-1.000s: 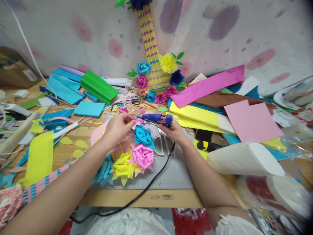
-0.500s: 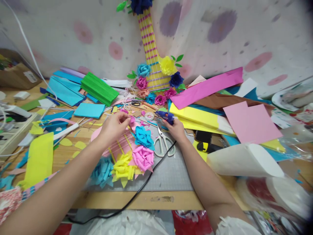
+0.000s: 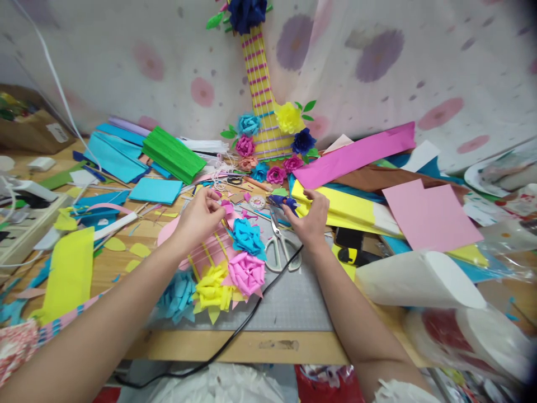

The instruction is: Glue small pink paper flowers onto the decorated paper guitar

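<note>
My left hand (image 3: 205, 211) pinches a small magenta paper piece (image 3: 227, 207) above the pink paper guitar (image 3: 208, 254). On that guitar sit a blue paper flower (image 3: 248, 236), a pink one (image 3: 246, 273), a yellow one (image 3: 213, 286) and another blue one at the lower left. My right hand (image 3: 311, 219) is open, fingers spread, its thumb close beside the dark blue glue gun (image 3: 282, 201); whether they touch I cannot tell. Just below the glue gun lie the white-handled scissors (image 3: 274, 238) on the grey cutting mat (image 3: 293, 302).
A yellow paper guitar (image 3: 260, 84) with flowers leans against the back curtain. Folded crepe paper in green (image 3: 173, 154), magenta (image 3: 356, 155) and yellow (image 3: 348, 207) surrounds the mat. A black cable (image 3: 239, 329) crosses the front edge. A white roll (image 3: 419, 279) lies at right.
My right hand has let go of the glue gun, with its fingers opening and lifting to the right. The left hand keeps its pinch in nearly the same place.
</note>
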`<state>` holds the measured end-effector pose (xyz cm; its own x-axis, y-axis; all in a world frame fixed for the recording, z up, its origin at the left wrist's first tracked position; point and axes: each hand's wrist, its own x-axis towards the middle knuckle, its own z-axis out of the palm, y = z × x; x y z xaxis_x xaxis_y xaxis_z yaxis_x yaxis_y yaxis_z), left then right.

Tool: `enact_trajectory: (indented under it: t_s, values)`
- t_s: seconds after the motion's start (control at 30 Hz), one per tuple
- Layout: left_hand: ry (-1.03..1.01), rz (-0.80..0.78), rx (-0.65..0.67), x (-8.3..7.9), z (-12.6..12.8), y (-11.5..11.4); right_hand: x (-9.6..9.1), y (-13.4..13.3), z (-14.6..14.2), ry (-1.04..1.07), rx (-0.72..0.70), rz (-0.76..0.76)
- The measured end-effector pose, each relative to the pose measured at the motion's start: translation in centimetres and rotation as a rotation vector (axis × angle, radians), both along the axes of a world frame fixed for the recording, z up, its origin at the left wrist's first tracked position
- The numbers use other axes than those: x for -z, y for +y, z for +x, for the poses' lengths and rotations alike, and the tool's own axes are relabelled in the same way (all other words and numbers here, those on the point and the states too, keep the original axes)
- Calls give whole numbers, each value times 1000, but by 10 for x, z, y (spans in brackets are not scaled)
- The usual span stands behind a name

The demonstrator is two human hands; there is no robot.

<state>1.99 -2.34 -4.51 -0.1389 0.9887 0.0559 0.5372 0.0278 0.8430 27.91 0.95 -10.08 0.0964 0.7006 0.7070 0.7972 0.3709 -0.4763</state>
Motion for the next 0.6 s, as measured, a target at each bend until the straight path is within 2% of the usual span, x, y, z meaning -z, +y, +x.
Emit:
enact_trajectory:
  t_s: [0.07, 0.13, 0.2, 0.27, 0.43, 0.53, 0.6]
  values:
    - [-24, -21, -1, -2, 2, 0, -18, -11, -11, -77, -102, 76]
    - [-25, -29, -8, -4, 3, 1, -33, -19, -28, -168, -249, 87]
    - [-7, -20, -19, -4, 5, 2, -43, -22, -47, -274, -401, 51]
    - [-12, -17, -28, -3, 5, 3, -48, -21, -65, -364, -489, 3]
    - [-135, -25, -13, 5, 5, 6, -48, -9, -94, -472, -563, -59]
    - [-168, -32, 11, 3, 4, 6, -46, -6, -100, -432, -591, -69]
    - [-184, -35, -24, 0, 3, 6, -46, -4, -100, -333, -615, -112]
